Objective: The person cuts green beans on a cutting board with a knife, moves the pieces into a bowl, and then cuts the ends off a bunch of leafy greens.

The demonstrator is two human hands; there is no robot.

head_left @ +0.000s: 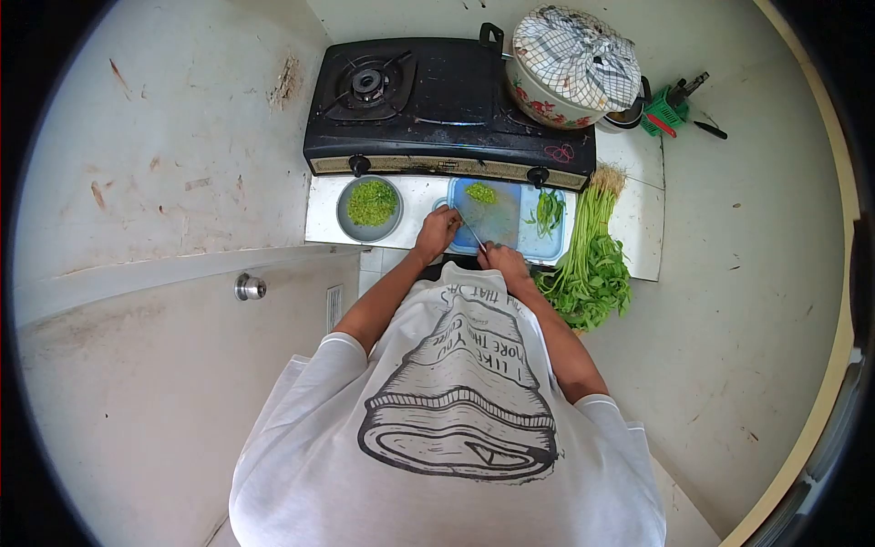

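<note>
My right hand [503,261] is closed round the handle of a knife [472,235] at the near edge of a blue cutting board [503,219]. The blade slants up and left, its tip reaching the fingers of my left hand [439,232]. Those fingers are pinched together at the blade's tip; the exact contact is too small to see. Beyond the blade, a small heap of chopped green stems [480,192] lies on the board. Loose green leaves [548,212] rest on a light blue tray at the right. A grey bowl [343,215] of chopped greens stands left of my left hand.
A large bunch of leafy stems [592,264] lies right of the tray, over the counter's front edge. Behind the board stands a black two-burner stove [447,100] with a cloth-covered pot [547,105]. A green basket [663,113] holds utensils. Walls close in on the left and right.
</note>
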